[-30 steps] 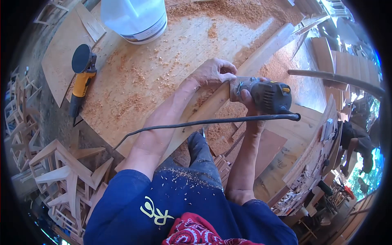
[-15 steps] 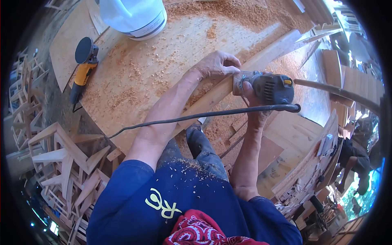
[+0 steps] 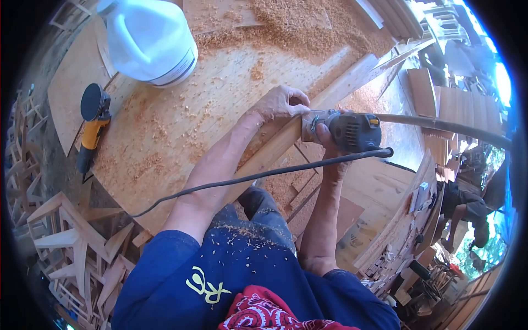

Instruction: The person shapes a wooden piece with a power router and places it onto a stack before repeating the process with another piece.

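Note:
My right hand (image 3: 329, 144) is wrapped around a dark grey trim router (image 3: 356, 132), thumb on its near side. The router lies tilted sideways, its clear base against a long wooden board (image 3: 275, 147). Closed in a pinch, my left hand (image 3: 283, 104) has thumb and fingertips at the edge of the router's base, over the board. The exact contact under those fingertips is partly hidden. From the router's end a black cord (image 3: 264, 175) runs left across my left forearm. The router bit is not visible.
A white plastic jug (image 3: 151, 44) stands on the shavings-strewn worktable (image 3: 214, 71). A yellow-black angle grinder (image 3: 94, 129) lies at its left edge. Wooden frame pieces (image 3: 71, 242) are piled at lower left. A brown hose-like length (image 3: 440, 124) extends right. Another person (image 3: 467, 206) is at far right.
The whole view has shifted, with the jug and grinder appearing lower and further left. Both hands keep their hold, and the router stays at about the same place on the board.

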`<action>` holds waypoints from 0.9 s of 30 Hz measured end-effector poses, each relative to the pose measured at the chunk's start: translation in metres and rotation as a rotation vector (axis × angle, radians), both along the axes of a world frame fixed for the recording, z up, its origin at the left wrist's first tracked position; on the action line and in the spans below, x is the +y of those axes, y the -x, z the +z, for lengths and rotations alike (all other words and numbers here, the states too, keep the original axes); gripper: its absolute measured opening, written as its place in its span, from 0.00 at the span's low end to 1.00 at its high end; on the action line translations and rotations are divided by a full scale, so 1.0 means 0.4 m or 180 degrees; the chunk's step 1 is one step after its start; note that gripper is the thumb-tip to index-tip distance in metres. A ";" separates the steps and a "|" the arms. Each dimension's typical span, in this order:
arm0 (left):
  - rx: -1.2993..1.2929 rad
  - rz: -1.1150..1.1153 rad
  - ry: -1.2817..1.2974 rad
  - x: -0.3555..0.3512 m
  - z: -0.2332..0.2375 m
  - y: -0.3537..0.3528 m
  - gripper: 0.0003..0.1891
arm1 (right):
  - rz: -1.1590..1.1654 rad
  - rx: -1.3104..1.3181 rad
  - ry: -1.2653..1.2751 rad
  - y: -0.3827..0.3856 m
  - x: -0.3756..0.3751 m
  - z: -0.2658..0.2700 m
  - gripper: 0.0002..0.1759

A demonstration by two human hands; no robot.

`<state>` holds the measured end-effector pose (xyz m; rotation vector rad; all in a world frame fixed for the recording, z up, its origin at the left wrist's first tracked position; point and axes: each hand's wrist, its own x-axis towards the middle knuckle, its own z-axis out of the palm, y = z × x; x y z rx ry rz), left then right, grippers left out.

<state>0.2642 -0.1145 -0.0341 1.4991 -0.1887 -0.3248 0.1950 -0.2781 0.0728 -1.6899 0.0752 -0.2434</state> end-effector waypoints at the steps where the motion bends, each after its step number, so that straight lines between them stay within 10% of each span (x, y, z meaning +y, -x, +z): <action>1: 0.0007 0.0004 0.0010 -0.003 -0.002 -0.004 0.11 | 0.0033 -0.0016 -0.0002 -0.007 -0.004 -0.003 0.35; 27: 0.0156 -0.0019 0.0072 -0.127 -0.009 -0.240 0.10 | -0.0091 -0.0136 0.0303 -0.253 -0.139 -0.032 0.36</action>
